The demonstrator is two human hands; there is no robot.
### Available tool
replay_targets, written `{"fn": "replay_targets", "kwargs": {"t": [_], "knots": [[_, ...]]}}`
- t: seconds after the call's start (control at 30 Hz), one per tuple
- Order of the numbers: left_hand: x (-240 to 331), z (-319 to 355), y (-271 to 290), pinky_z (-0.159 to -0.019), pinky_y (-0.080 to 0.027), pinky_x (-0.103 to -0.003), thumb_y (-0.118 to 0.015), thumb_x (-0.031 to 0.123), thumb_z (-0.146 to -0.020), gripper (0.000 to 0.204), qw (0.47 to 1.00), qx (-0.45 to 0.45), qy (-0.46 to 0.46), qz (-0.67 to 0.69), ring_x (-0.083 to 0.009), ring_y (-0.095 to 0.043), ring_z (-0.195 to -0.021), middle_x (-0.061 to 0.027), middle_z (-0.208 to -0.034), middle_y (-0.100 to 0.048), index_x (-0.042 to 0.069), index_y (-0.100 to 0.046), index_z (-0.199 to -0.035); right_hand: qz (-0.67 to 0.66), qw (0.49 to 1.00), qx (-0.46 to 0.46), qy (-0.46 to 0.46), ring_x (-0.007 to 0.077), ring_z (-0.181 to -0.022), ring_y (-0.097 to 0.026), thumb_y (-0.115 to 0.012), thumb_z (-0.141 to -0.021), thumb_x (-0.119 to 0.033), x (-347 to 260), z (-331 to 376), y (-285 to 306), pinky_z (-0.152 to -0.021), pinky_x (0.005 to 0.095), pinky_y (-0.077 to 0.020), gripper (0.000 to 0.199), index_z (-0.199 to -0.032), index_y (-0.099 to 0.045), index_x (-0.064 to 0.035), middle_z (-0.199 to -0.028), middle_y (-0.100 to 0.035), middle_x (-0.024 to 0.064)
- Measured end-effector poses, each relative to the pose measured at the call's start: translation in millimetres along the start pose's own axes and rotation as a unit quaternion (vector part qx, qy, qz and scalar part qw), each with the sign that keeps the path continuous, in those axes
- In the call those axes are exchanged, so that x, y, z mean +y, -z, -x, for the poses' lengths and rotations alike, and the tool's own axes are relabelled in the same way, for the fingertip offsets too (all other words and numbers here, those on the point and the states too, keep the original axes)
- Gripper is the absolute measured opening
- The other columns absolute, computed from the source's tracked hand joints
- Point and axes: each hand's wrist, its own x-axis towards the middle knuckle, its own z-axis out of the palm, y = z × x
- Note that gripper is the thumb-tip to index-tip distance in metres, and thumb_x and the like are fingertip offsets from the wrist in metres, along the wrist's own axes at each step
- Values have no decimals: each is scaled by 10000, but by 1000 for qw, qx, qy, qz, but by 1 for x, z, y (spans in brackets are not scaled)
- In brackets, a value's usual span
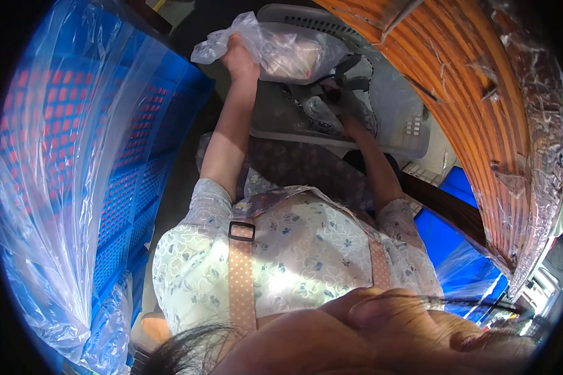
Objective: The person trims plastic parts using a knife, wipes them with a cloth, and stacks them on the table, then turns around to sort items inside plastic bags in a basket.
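My left hand [239, 61] is closed round the gathered neck of a clear plastic bag [291, 53] with pale, brownish contents that I cannot make out. The bag rests at the far left part of a grey plastic basket [394, 140] with slotted walls. Deep in shade, my right hand [351, 119] reaches into the same basket, to the right of the bag. Around it lies a dark grey item with a light, speckled edge [372, 112], its kind unclear. The right fingers are too dark and covered to read.
Blue crates [141, 125] with plastic film [50, 187] over them rise on the left. A brown wooden panel [463, 69] with torn film curves along the right side. Below it stand blue bins [450, 240]. A patterned apron [306, 165] covers my lap, close to the basket.
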Motion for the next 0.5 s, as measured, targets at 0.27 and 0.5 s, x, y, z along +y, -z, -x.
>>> {"fn": "replay_targets", "kwargs": {"t": [0.27, 0.5], "knots": [[0, -3, 9, -778, -461, -366, -537, 86, -763, 371, 1000, 9, 1, -4, -233, -539, -917, -83, -1038, -533, 34, -443, -1118, 19, 999, 38, 23, 329, -1031, -516, -401, -850, -160, -6, -6, -3, -869, 397, -398, 315, -1108, -534, -37, -1069, -554, 211], [-8, 28, 3, -808, -438, -330, -535, 72, -783, 342, 997, -17, -20, -69, -222, -539, -911, -89, -1043, -531, 14, -449, -1108, 11, 1000, 0, 27, 346, -999, -523, -426, -826, -119, -26, 0, 10, -845, 402, -411, 291, -1068, -549, -10, -1074, -548, 217]]}}
